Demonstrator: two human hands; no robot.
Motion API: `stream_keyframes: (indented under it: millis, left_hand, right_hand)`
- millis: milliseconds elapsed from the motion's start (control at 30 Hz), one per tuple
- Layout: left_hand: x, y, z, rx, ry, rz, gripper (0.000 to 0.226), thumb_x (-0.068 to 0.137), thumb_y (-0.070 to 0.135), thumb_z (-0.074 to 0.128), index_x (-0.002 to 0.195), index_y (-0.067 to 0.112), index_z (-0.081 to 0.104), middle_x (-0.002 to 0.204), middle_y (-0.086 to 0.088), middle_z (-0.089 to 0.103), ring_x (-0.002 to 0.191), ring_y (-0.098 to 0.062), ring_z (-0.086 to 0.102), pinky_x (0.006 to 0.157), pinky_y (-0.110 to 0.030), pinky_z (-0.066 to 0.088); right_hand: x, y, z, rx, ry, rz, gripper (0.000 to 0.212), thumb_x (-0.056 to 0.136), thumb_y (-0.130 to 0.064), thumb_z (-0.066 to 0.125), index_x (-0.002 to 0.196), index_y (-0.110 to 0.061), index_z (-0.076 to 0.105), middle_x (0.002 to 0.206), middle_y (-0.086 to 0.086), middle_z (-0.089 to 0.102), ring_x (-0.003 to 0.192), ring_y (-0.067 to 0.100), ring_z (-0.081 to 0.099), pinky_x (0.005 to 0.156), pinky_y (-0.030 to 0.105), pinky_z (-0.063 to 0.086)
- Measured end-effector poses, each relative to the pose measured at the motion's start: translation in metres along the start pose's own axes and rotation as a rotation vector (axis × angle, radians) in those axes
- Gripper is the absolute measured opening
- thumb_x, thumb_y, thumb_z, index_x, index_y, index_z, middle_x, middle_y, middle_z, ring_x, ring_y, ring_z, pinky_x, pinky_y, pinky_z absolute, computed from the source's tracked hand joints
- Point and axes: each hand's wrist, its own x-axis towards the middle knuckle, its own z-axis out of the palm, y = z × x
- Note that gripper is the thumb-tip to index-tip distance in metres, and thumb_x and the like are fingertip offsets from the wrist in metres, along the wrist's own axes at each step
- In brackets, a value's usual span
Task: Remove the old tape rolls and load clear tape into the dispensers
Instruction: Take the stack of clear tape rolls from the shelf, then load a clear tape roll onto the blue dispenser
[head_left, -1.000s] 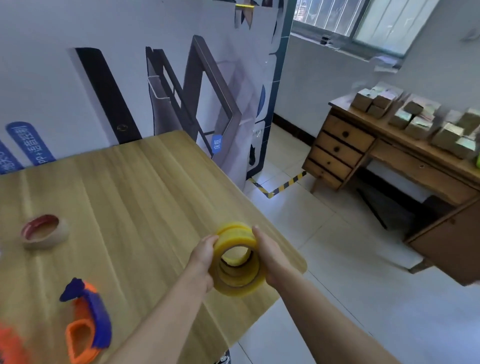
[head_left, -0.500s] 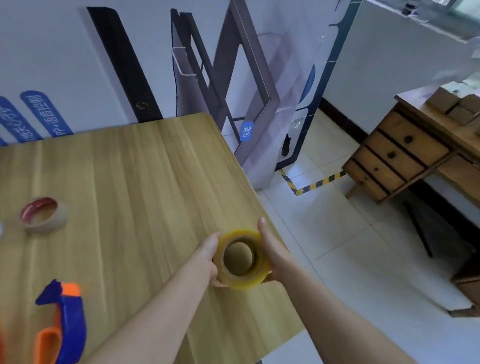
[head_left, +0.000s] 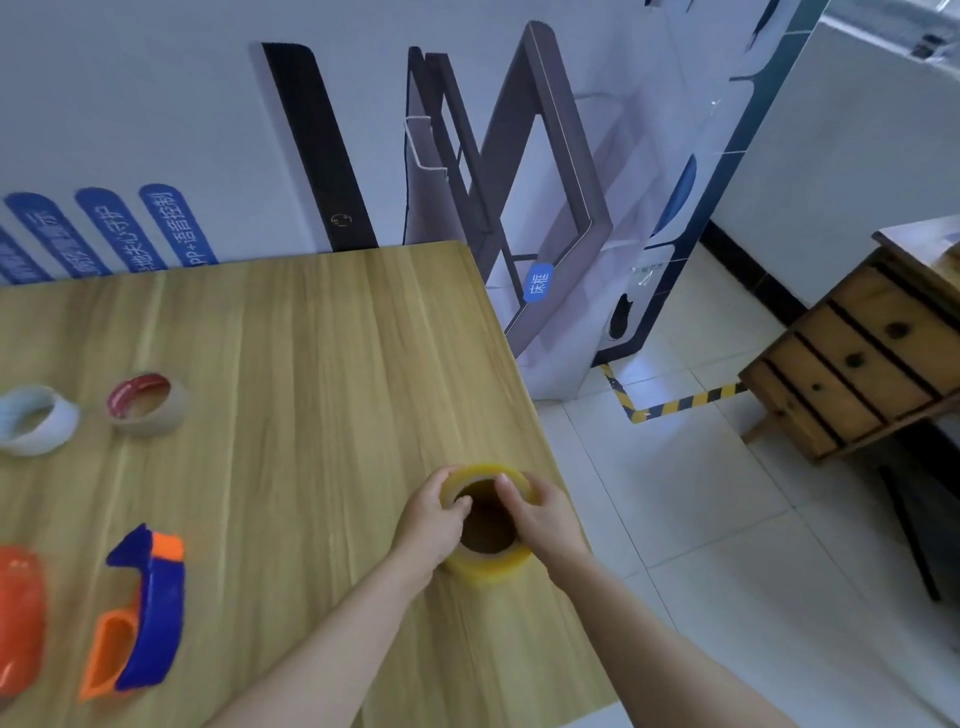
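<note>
- Left hand (head_left: 430, 519) and right hand (head_left: 540, 514) both clasp a stack of yellowish clear tape rolls (head_left: 488, 564) standing on end on the table (head_left: 311, 364). Fingertips of both hands curl over the top rim into the core; palms press the sides.
- The stack sits close to the table's right edge, with bare floor (head_left: 701, 519) beyond.
- Two dispensers lie well apart at the left: a blue-and-orange one (head_left: 143, 613) and an orange one (head_left: 18, 618), cut off by the frame edge. Whether either holds a roll cannot be told.
- Two loose rolls rest further back: a red-cored roll (head_left: 147, 402) and a pale roll (head_left: 36, 420).
- Judged step: splitting one roll from the stack.
- Risk: rolls stuck together may part suddenly, sending one over the near edge to the floor.
- Risk: fingertips on the adhesive edge could foul the tape's free end, which is not visible here.
</note>
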Motion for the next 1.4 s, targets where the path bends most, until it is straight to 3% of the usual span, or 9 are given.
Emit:
stream_keyframes:
  millis: [133,233,367,500,700,833,1000,1167,1400]
  left_hand:
    - [-0.003,0.02,-0.007,0.015,0.085,0.077,0.033,0.094,0.02,0.056,0.126,0.027,0.057,0.121,0.005,0.061,0.111,-0.016,0.056,0.096,-0.03,0.045]
    - [-0.003,0.044,-0.023,-0.047,0.103,0.043,0.029,0.092,0.017,0.058,0.12,0.024,0.06,0.115,-0.005,0.066,0.1,-0.024,0.062,0.086,-0.033,0.049]
    - [-0.008,0.081,-0.061,-0.264,-0.02,-0.127,0.027,0.092,0.002,0.057,0.115,0.014,0.059,0.104,-0.016,0.065,0.083,-0.029,0.061,0.08,-0.041,0.052]
    - [-0.033,0.102,-0.09,-0.392,-0.045,-0.022,0.032,0.091,0.017,0.063,0.12,0.006,0.06,0.092,-0.011,0.069,0.076,-0.023,0.065,0.068,-0.033,0.056]
    - [-0.081,0.09,-0.108,-0.575,-0.101,0.374,0.113,0.035,0.062,0.088,0.133,0.021,0.048,0.131,-0.001,0.055,0.12,-0.02,0.055,0.102,-0.038,0.042]
    - [-0.099,0.086,-0.11,-0.631,0.118,0.436,0.104,0.029,0.054,0.092,0.123,0.024,0.057,0.127,-0.006,0.055,0.111,-0.021,0.058,0.09,-0.036,0.05]
    - [-0.118,0.089,-0.122,-0.673,0.304,0.278,0.061,0.067,0.058,0.071,0.119,0.029,0.059,0.118,-0.007,0.063,0.105,-0.029,0.064,0.082,-0.043,0.053]
    - [-0.139,0.095,-0.142,-0.6,0.393,0.181,0.027,0.092,0.049,0.049,0.103,0.031,0.064,0.103,-0.006,0.068,0.088,-0.026,0.065,0.084,-0.046,0.051]
    - [-0.165,0.083,-0.152,-0.394,0.685,0.489,0.079,0.075,0.084,0.034,0.132,0.032,0.049,0.135,0.005,0.052,0.121,-0.013,0.051,0.103,-0.037,0.041]
  right_hand:
    - [-0.003,-0.012,-0.002,-0.067,0.042,-0.082,0.07,0.072,-0.08,0.047,0.116,-0.029,0.065,0.128,0.002,0.061,0.118,0.02,0.058,0.097,0.043,0.05]
    - [-0.012,-0.041,-0.015,0.147,-0.033,-0.131,0.016,0.087,-0.043,0.062,0.093,-0.031,0.071,0.09,-0.002,0.07,0.097,0.025,0.066,0.089,0.043,0.053]
    - [-0.022,-0.07,-0.017,0.343,-0.234,-0.211,0.053,0.067,-0.035,0.067,0.12,-0.04,0.062,0.095,-0.004,0.071,0.098,0.018,0.065,0.092,0.039,0.049]
    - [-0.04,-0.1,-0.011,0.393,-0.204,-0.212,0.035,0.08,-0.016,0.062,0.112,-0.03,0.065,0.084,0.006,0.071,0.08,0.021,0.066,0.071,0.035,0.048]
    - [-0.059,-0.138,-0.009,0.634,-0.249,0.06,0.004,0.086,-0.009,0.055,0.087,-0.01,0.059,0.084,0.013,0.061,0.075,0.026,0.056,0.065,0.037,0.046]
    - [-0.079,-0.148,-0.001,0.616,-0.374,0.049,0.011,0.092,-0.021,0.053,0.09,-0.01,0.055,0.089,0.014,0.058,0.081,0.029,0.059,0.07,0.042,0.051]
    - [-0.102,-0.147,0.01,0.334,-0.425,-0.339,0.027,0.098,-0.045,0.043,0.081,-0.031,0.057,0.088,-0.008,0.058,0.079,0.005,0.05,0.075,0.026,0.038]
    - [-0.119,-0.147,0.02,0.269,-0.551,-0.635,0.075,0.069,-0.071,0.063,0.098,-0.002,0.064,0.082,0.004,0.058,0.078,0.015,0.055,0.072,0.026,0.043]
    - [-0.144,-0.168,0.043,0.338,-0.647,-0.538,0.046,0.098,-0.046,0.045,0.106,-0.007,0.068,0.098,0.012,0.073,0.087,0.01,0.063,0.072,0.017,0.045]
